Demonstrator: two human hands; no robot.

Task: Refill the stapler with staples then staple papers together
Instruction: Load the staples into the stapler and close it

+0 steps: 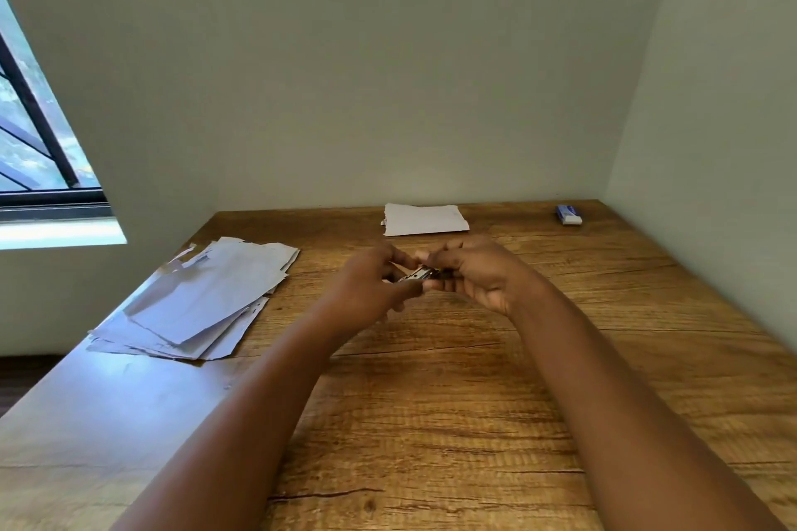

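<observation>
A small metal stapler is held between both hands above the middle of the wooden table. My left hand grips its left end with curled fingers. My right hand curls round its right end, thumb and fingers meeting over it. Most of the stapler is hidden by the fingers; only a shiny metal part shows. A loose pile of white papers lies at the left of the table. A smaller white paper stack lies at the back near the wall.
A small blue and white staple box sits at the back right corner by the wall. Walls close the table at the back and right. A window is at the left. The table's left edge drops off beside the paper pile.
</observation>
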